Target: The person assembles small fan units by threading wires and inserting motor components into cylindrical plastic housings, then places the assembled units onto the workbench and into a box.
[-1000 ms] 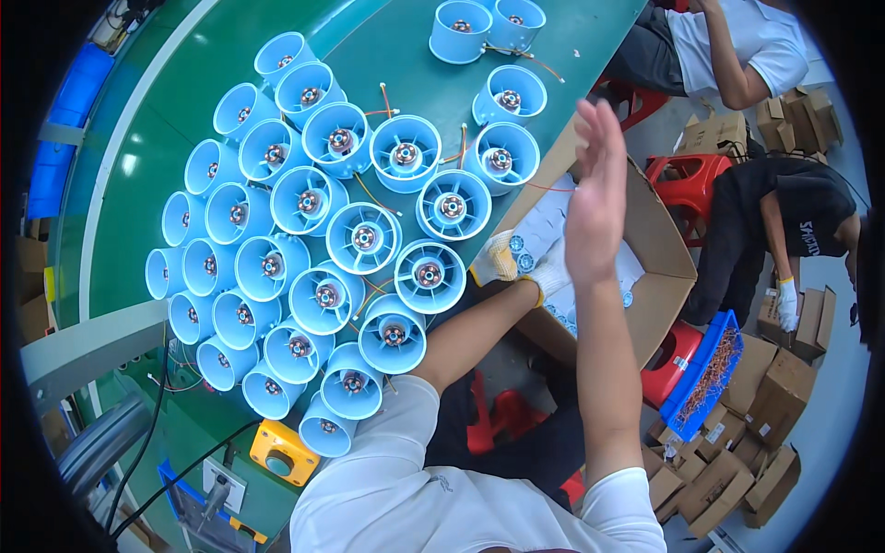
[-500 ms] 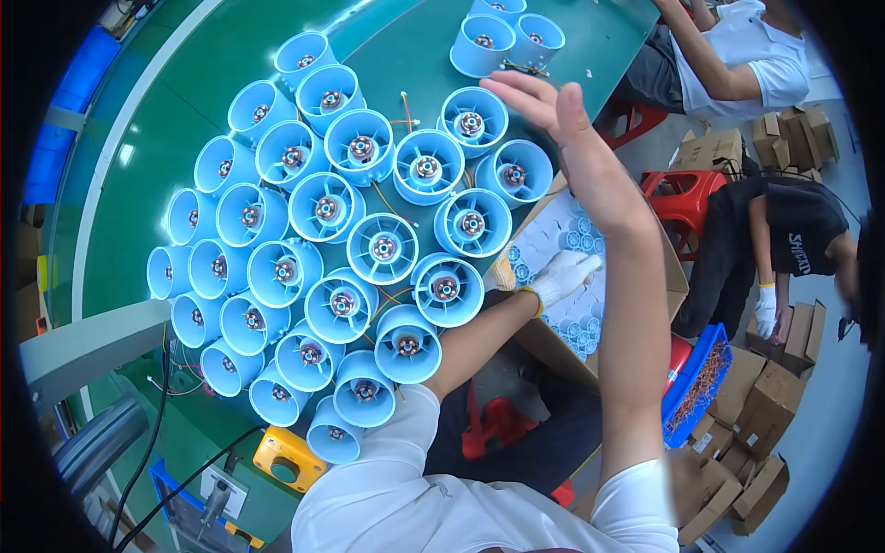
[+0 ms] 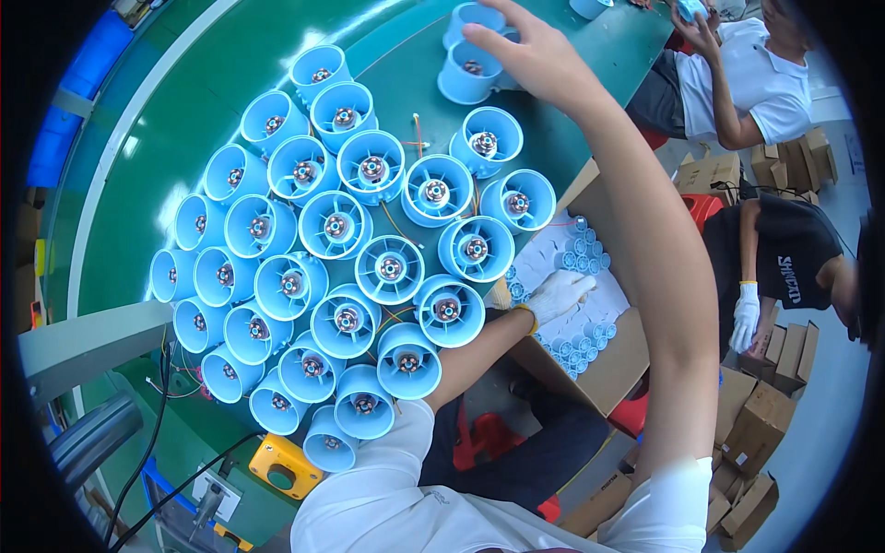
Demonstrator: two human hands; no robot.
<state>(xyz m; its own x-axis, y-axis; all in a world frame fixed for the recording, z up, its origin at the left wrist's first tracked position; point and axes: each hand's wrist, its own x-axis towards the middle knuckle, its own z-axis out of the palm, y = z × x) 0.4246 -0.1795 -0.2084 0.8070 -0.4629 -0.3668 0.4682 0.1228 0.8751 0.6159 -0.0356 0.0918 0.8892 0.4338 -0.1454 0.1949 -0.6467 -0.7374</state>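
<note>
R hand (image 3: pixel 539 60) fingers spread on upright blue fan housing (image 3: pixel 468 74), mouth up; gloved L hand (image 3: pixel 560 293) open, empty.

The right hand (image 3: pixel 539 57) hides part of a blue housing (image 3: pixel 468 72).

Cluster of fan housings (image 3: pixel 336 226) standing open end up, packed side by side on the table (image 3: pixel 166 120). Two more housings (image 3: pixel 470 69) behind the cluster, apart from it — right hand (image 3: pixel 530 55) resting on them. Cardboard box (image 3: pixel 608 359) right of the cluster, at the table edge — left hand (image 3: pixel 560 293) inside, on small parts (image 3: pixel 585 253).
</note>
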